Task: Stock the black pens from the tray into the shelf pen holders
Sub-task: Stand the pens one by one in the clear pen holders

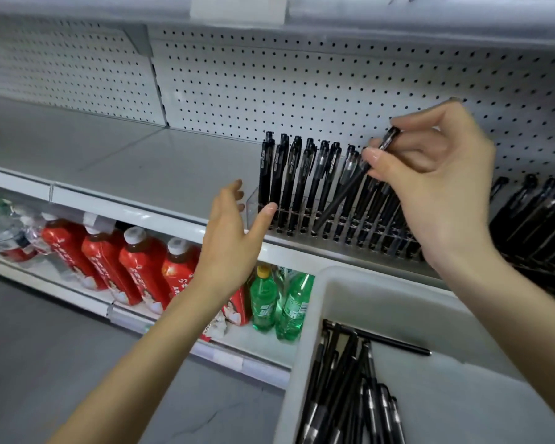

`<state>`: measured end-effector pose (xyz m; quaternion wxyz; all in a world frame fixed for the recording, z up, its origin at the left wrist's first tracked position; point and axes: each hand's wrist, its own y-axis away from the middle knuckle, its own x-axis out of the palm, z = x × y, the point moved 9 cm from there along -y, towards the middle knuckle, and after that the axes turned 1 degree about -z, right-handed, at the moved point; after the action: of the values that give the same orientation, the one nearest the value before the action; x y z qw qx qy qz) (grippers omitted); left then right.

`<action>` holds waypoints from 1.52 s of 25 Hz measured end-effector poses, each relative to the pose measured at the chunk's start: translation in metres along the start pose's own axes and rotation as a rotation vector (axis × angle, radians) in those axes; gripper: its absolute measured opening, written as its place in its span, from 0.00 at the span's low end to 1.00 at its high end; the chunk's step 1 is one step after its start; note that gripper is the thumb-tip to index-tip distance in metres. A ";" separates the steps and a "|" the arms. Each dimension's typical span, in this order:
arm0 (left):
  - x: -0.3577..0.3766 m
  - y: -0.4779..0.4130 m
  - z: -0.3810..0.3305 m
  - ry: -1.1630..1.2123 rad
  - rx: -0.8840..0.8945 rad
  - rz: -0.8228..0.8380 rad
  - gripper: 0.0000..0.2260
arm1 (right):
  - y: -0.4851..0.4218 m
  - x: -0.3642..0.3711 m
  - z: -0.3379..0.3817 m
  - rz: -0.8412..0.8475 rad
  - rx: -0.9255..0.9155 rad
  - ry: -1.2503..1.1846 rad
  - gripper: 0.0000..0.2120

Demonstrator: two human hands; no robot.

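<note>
While I watch through the head camera, I see the right hand (436, 190) raised over the shelf (135, 155), its thumb and fingertips (374, 155) pinching the upper half of one black pen (340, 200). The pen is tilted, its cap end up between the fingers and its tip slanting down and to the left of them into the clear pen holder (251, 203). Just left of those fingers, a row of standing pens (293, 181) fills the holder, upright and close together. More pens stand below and behind the palm.

The left hand (234, 232) holds nothing. Its fingers are straight and loosely spread, and the thumb tip lies at the holder's left end wall. I cannot tell whether it touches.

Below the right wrist sits the white tray (337, 283), with loose pens (343, 379) heaped in its near left part. To the right of the right hand, a second rack of pens (535, 216) leans against the pegboard (302, 75). Under the left hand, on the lower shelf, are red bottles (141, 261) and green bottles (279, 302).
</note>
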<state>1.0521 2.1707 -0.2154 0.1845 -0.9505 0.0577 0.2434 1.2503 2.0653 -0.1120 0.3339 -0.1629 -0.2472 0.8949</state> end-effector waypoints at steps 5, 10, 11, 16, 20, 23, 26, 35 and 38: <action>0.014 -0.009 0.018 -0.046 -0.037 0.095 0.30 | -0.005 0.002 0.012 -0.052 -0.096 0.031 0.16; 0.014 -0.006 0.017 -0.081 -0.012 0.101 0.28 | -0.008 0.009 0.016 -0.056 -0.151 0.077 0.17; 0.014 -0.005 0.016 -0.086 -0.004 0.102 0.27 | -0.008 0.010 0.015 -0.056 -0.148 0.079 0.17; 0.014 -0.005 0.018 -0.064 -0.004 0.120 0.27 | -0.010 0.014 0.003 -0.050 -0.105 0.094 0.16; 0.015 -0.008 0.021 -0.081 -0.016 0.156 0.28 | -0.014 0.015 -0.004 -0.052 -0.068 0.116 0.17; 0.016 -0.008 0.022 -0.079 -0.014 0.161 0.28 | -0.017 0.017 -0.006 -0.048 -0.064 0.124 0.17; 0.016 -0.007 0.022 -0.063 -0.018 0.158 0.29 | -0.017 0.025 -0.006 -0.030 -0.063 0.129 0.17; 0.018 -0.005 0.024 -0.034 -0.021 0.159 0.29 | -0.016 0.048 -0.021 0.074 -0.033 0.241 0.12; 0.019 -0.004 0.024 -0.036 -0.016 0.159 0.29 | -0.017 0.053 -0.025 0.129 -0.030 0.306 0.10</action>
<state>1.0588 2.1836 -0.2425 0.1580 -0.9397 0.1279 0.2749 1.2325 2.1208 -0.1302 0.3071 -0.3177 -0.1960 0.8754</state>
